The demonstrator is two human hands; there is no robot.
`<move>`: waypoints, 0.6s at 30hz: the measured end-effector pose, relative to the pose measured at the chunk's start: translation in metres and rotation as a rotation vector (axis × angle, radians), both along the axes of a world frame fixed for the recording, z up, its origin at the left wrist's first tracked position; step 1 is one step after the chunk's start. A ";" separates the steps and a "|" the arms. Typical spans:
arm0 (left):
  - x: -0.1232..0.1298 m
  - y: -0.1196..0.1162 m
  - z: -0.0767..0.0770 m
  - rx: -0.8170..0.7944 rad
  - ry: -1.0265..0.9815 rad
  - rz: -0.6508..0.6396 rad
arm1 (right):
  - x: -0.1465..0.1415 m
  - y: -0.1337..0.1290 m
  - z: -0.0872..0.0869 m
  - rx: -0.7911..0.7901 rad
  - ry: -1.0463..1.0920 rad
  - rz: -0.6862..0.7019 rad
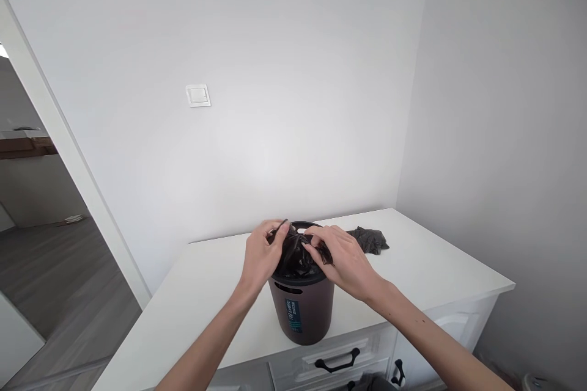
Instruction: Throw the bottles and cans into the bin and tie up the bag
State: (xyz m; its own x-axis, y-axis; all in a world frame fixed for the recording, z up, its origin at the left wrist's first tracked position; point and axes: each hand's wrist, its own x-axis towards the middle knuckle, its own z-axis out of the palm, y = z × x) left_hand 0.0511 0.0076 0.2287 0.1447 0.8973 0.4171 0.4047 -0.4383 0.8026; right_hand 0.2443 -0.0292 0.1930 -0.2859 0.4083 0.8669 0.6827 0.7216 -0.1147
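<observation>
A dark brown trash can (305,311) with a black rim and a teal label stands upright near the front edge of the white cabinet top. Inside its mouth is a black trash bag (296,259), gathered and crumpled. My left hand (263,250) pinches part of the bag at the left of the rim, a dark end poking up between thumb and finger. On the other side my right hand (337,253) grips bunched bag plastic over the can's right rim. Both hands are closed on the bag, close together.
Another crumpled black plastic bag (369,239) lies on the cabinet top (440,256), behind my right hand. Walls border the cabinet behind and to the right. Drawers with black handles (337,361) are below the front edge. A light switch (198,96) and a doorway are at left.
</observation>
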 end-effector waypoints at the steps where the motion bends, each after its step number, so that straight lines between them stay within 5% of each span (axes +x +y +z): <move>1: -0.003 0.010 -0.004 0.070 0.060 0.049 | 0.002 -0.003 -0.003 -0.043 0.005 0.011; 4: -0.012 0.039 -0.013 0.184 0.223 0.134 | 0.008 -0.014 -0.008 -0.165 0.009 0.036; 10: -0.024 0.077 -0.025 0.161 0.299 0.176 | 0.014 -0.040 -0.010 -0.226 -0.047 0.036; 14: -0.026 0.069 -0.019 0.160 0.270 0.203 | 0.019 -0.049 -0.010 -0.299 -0.088 0.038; 18: -0.018 0.035 0.006 0.153 0.178 0.127 | 0.023 -0.038 -0.007 -0.526 -0.030 0.063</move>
